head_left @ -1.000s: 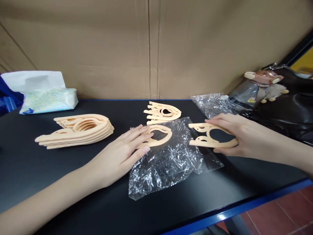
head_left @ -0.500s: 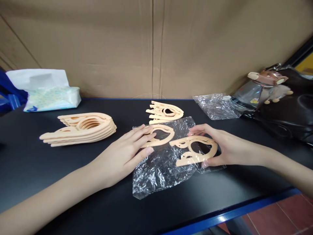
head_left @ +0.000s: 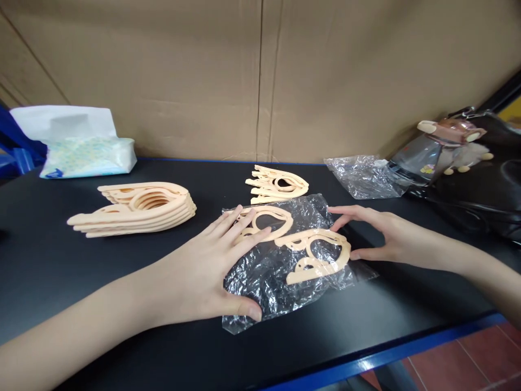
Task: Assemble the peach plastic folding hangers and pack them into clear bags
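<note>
My left hand (head_left: 211, 266) lies flat and open, fingers spread over one peach plastic hanger piece (head_left: 268, 222) and the left part of a crinkled clear plastic bag (head_left: 280, 271). A second peach hanger piece (head_left: 319, 255) lies inside or on the bag. My right hand (head_left: 378, 236) rests open at that piece's right end, thumb and fingers touching the bag's edge. Both hands sit on the black table (head_left: 61, 282).
A stack of peach hangers (head_left: 138, 209) lies at the left, a smaller pile (head_left: 277, 184) behind the bag. Another clear bag (head_left: 364, 176), a bottle with a toy-shaped cap (head_left: 439, 144) and a black bag (head_left: 484, 190) stand at right. A tissue pack (head_left: 81, 146) sits back left. Cardboard wall behind.
My right hand carried the second hanger piece left onto the bag and let go of it. My left hand spread wider, its thumb now pressing the bag's front edge.
</note>
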Motion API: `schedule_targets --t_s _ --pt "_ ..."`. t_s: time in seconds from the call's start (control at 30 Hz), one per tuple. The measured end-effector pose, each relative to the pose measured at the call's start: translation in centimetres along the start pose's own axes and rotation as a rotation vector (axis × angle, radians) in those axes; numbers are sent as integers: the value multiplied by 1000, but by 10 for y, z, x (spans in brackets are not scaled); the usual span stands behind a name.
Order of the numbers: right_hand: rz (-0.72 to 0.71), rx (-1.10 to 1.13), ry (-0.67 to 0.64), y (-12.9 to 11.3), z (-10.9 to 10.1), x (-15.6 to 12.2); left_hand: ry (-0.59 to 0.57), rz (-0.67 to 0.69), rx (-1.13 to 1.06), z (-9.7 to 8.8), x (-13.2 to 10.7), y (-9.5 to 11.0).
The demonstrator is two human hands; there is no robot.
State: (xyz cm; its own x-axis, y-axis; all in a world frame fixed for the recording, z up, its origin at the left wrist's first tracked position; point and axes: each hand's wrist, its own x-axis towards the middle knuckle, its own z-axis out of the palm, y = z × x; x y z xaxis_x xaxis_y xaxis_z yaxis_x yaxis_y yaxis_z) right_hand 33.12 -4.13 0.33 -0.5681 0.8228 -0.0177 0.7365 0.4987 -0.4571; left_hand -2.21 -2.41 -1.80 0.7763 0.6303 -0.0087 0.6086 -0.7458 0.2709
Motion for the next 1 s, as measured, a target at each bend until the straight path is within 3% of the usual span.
schedule_targets --t_s 0.3,0.47,0.6,0.77,1.0 --pt "-50 4 127 -19 26 14 43 38 27 4 -1 0" --pt "-19 138 179 -32 41 13 82 51 31 8 -3 -1" --pt "78 297 226 -42 40 10 49 31 47 5 -3 2" --pt "234 279 207 -48 30 1 -9 -2 31 0 -2 5" --pt "305 399 178 -56 30 -9 -9 -1 42 -3 -3 5"
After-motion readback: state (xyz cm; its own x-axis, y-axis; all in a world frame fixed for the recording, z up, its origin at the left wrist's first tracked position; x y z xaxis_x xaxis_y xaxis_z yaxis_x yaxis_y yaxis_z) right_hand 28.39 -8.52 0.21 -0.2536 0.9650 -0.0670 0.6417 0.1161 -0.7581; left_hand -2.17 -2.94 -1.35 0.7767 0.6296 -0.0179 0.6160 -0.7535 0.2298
